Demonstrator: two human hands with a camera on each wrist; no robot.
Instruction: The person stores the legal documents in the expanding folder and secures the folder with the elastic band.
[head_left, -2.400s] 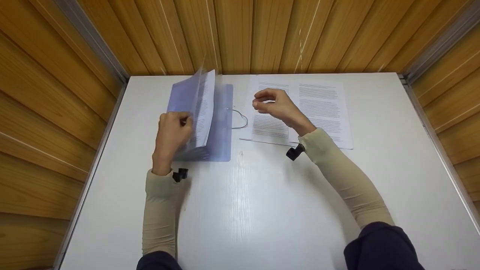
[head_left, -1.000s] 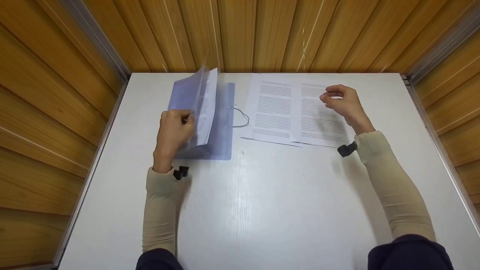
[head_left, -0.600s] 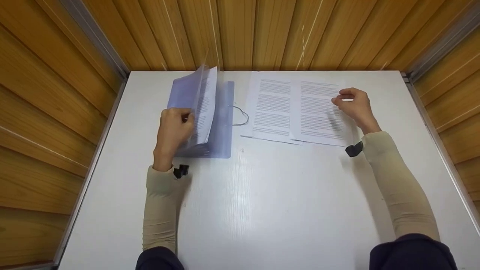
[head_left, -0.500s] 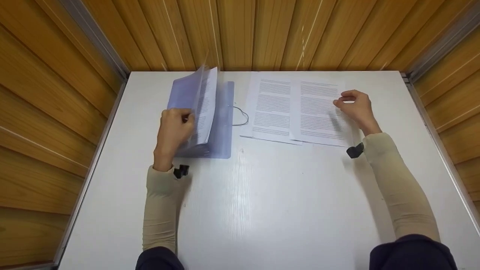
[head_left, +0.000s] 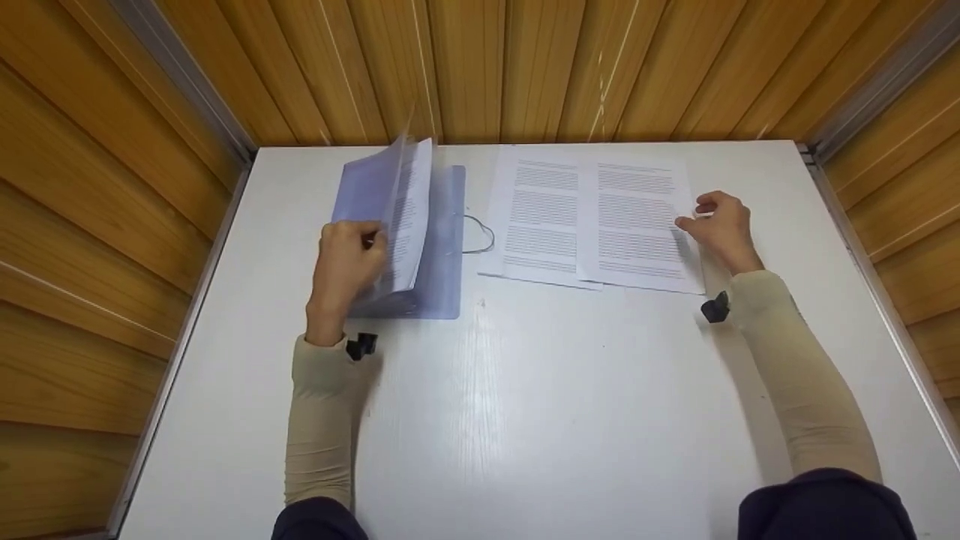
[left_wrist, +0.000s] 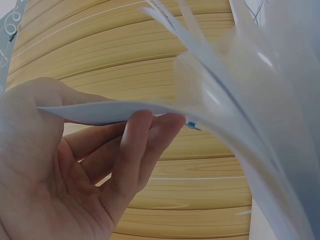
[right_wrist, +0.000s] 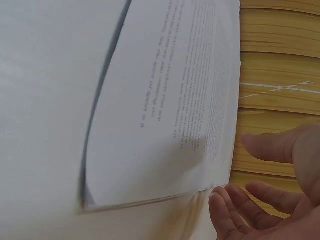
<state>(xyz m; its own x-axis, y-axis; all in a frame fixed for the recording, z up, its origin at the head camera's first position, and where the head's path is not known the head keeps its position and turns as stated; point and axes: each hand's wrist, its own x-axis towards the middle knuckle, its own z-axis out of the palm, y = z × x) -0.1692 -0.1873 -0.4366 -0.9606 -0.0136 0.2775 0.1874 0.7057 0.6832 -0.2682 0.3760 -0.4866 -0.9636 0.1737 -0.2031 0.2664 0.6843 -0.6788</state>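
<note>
A translucent blue-lilac folder [head_left: 448, 270] lies opened at the table's back left. My left hand [head_left: 346, 255] grips some of its raised leaves, pinched between thumb and fingers; in the left wrist view the gripped leaf [left_wrist: 105, 111] bends away from the hand. A printed page [head_left: 415, 232] stands among the upright clear sleeves. To the right, two printed sheets lie side by side, the left sheet [head_left: 544, 210] partly under the right sheet [head_left: 637, 217]. Beside the right sheet's outer edge hovers my right hand [head_left: 721, 231], thumb and fingers apart, holding nothing; whether it touches the paper I cannot tell.
A thin cord loop [head_left: 492, 234] sticks out from the folder's right edge towards the sheets. The white table [head_left: 540, 405] ends at a wood-panelled wall [head_left: 540, 67] behind, with more panelling on both sides.
My right hand has moved from above the left sheet across to the right sheet's outer edge, then slightly lower, its thumb and fingers spreading. The left hand and folder stay put.
</note>
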